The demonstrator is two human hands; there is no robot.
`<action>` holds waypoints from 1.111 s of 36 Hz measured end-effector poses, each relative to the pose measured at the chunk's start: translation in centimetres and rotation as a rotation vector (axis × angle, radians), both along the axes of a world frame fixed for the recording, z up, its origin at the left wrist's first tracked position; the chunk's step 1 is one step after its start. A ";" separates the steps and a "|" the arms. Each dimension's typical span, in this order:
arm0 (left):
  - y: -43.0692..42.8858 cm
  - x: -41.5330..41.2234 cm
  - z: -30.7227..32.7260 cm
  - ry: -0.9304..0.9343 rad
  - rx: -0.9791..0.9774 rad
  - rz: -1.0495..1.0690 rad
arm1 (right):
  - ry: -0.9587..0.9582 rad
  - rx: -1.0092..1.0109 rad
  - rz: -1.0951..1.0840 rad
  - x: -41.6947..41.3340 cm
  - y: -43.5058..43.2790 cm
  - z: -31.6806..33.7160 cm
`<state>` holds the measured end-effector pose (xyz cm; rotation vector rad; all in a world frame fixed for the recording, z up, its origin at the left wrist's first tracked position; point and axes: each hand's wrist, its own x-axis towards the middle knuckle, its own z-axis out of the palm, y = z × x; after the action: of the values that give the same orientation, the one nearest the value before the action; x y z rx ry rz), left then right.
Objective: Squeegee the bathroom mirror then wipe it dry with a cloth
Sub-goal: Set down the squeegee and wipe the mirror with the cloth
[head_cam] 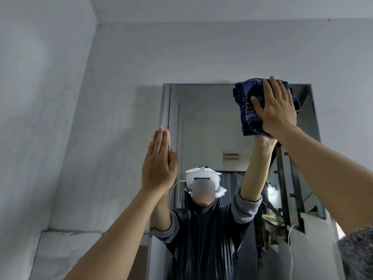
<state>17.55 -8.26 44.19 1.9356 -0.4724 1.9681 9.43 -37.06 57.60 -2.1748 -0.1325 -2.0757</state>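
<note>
**Position of the cloth relative to the grip**

- The right hand [274, 106] lies flat over the cloth [248, 110] with its fingers straight and slightly spread, pointing up. It presses the cloth; it does not clench it. The thumb extends to the left across the fabric.
- The cloth sits between the palm and the glass of the mirror [207, 122].
- The cloth is dark blue with paler stripes and is bunched into folds.
- Fabric shows beyond the hand on three sides: left of the thumb, above the fingertips, and right of the little finger.
- The cloth is near the mirror's upper right corner. Its top fold reaches the mirror's upper edge.

**Left hand**

- The left hand [159, 164] is released and holds nothing. Its fingers are straight and closed together, pointing up.
- It is raised at the mirror's left edge, where the glass meets the wall [60, 118].
- Whether the palm touches the surface cannot be told.

**Count of items**

- Cloth: one.
- Mirror: one, rectangular, mounted on the grey wall.
- Hands: two, both raised, well apart from each other.
- Headset [202, 178]: one, white, seen in the reflection.
- Sleeve [357, 255]: one seen directly, grey, on the right arm. Two grey sleeves appear in the reflection.
</note>
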 end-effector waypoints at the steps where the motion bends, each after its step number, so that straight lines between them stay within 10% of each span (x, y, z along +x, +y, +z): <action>1: 0.0 -0.1 0.0 -0.002 -0.002 -0.009 | 0.000 0.019 0.004 0.0 -0.5 -0.2; 40: -0.5 -3.7 -11.1 0.217 -0.016 -0.130 | -0.037 0.526 0.091 0.7 6.5 -9.6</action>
<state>13.89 -8.77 33.09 2.0251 -0.5081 1.6544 10.14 -30.60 48.03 -1.7780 0.2756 -1.8368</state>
